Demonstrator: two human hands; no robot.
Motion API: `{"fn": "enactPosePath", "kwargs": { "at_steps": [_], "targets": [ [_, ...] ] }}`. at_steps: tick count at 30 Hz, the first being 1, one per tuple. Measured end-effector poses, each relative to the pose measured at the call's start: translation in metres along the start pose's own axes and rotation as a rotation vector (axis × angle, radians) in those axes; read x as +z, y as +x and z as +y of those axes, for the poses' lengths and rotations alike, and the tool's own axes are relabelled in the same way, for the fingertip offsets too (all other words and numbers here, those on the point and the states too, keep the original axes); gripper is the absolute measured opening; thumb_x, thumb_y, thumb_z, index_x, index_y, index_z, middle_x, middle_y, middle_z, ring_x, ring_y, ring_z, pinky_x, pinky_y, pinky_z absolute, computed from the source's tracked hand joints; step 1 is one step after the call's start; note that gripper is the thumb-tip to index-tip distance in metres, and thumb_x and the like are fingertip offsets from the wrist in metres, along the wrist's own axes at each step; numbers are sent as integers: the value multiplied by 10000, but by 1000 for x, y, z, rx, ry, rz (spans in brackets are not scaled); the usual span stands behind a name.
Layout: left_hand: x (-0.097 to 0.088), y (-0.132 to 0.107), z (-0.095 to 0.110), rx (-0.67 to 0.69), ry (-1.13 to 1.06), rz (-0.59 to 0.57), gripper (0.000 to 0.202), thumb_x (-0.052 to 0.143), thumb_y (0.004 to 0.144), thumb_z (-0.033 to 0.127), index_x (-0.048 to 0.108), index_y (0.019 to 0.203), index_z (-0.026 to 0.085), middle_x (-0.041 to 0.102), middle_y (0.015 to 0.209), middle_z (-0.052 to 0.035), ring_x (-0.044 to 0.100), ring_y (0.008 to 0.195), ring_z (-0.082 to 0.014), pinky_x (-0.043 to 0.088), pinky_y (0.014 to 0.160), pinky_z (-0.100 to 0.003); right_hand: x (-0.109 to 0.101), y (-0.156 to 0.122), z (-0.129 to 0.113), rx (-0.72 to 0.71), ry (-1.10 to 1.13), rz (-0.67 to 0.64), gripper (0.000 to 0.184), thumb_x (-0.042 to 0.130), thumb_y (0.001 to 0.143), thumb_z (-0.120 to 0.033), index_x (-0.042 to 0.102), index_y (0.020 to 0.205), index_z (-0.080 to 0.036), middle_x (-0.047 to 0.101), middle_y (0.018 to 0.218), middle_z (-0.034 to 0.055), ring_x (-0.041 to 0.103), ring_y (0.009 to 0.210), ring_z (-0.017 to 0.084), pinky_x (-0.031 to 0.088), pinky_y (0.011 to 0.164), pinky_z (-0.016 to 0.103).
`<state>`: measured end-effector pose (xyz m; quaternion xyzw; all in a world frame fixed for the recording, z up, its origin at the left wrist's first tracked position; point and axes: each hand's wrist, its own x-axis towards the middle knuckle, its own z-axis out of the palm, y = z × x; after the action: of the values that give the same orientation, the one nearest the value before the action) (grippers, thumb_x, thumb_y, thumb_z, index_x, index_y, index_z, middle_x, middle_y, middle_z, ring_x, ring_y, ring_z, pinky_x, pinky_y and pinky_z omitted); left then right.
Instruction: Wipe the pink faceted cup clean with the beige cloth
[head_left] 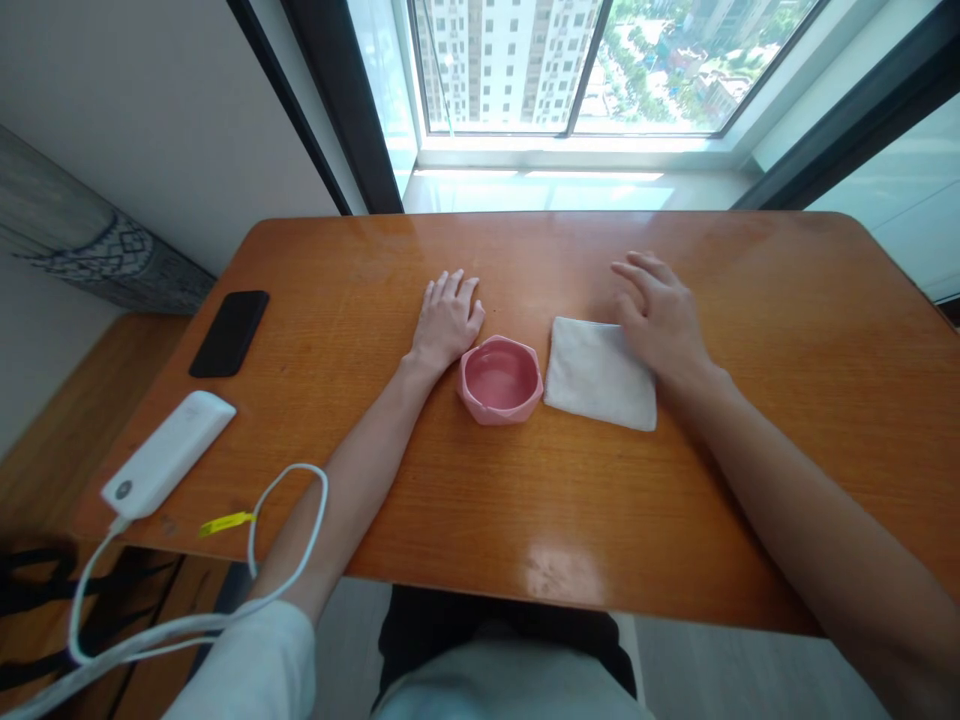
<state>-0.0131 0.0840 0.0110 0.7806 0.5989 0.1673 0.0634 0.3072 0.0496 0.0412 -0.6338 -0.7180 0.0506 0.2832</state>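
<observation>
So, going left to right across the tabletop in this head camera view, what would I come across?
Black smartphone → left hand → pink bowl → folded white cloth → right hand

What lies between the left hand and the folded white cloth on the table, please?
In the head view, a pink faceted bowl sits between the left hand and the folded white cloth.
</observation>
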Motion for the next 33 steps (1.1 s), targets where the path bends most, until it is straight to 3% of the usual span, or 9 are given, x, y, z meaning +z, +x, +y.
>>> {"fn": "enactPosePath", "kwargs": {
  "at_steps": [3, 5, 7, 11, 19, 33],
  "targets": [
    [1, 0, 0, -1, -7, 3, 565, 440, 1105, 339, 586, 1613, 136, 493, 1777, -164, 412, 1696, -368, 271, 1454, -561, -9, 6, 39, 152, -158, 3, 646, 383, 1074, -314, 586, 1628, -51, 482, 1789, 225, 358, 1731, 366, 279, 1424, 551],
    [1, 1, 0, 1, -12, 7, 561, 442, 1103, 338, 586, 1612, 151, 495, 1778, -155, 414, 1695, -365, 276, 1450, -571, -12, 7, 57, 296, -252, -68, 697, 349, 1105, -401, 500, 1687, -49, 385, 1831, 266, 267, 1752, 448, 204, 1403, 691],
    [1, 1, 0, 4, -18, 7, 566, 440, 1100, 335, 587, 1610, 139, 493, 1776, -166, 415, 1694, -369, 271, 1451, -573, -12, 7, 65, 365, -286, -144, 720, 274, 1126, -427, 420, 1732, -66, 307, 1863, 270, 231, 1758, 465, 147, 1373, 777],
    [0, 0, 1, 1, -9, 1, 574, 431, 1102, 333, 585, 1612, 119, 495, 1774, -172, 416, 1692, -374, 267, 1454, -559, -9, 8, 64, 372, -300, -187, 740, 231, 1122, -422, 362, 1756, -64, 255, 1882, 258, 224, 1763, 445, 123, 1364, 799],
    [1, 0, 0, -1, -9, 12, 550, 449, 1100, 333, 599, 1599, 158, 503, 1773, -150, 425, 1689, -363, 282, 1448, -568, -8, 8, 66, 366, -307, -172, 739, 239, 1124, -430, 392, 1750, -69, 285, 1872, 258, 250, 1756, 448, 139, 1361, 802],
    [-1, 0, 1, -4, -10, -7, 575, 435, 1104, 334, 581, 1616, 118, 483, 1781, -175, 403, 1702, -369, 258, 1460, -552, -8, 8, 66, 356, -290, -146, 680, 282, 1135, -401, 447, 1723, -102, 316, 1858, 269, 279, 1745, 443, 146, 1354, 809]
  ]
}}
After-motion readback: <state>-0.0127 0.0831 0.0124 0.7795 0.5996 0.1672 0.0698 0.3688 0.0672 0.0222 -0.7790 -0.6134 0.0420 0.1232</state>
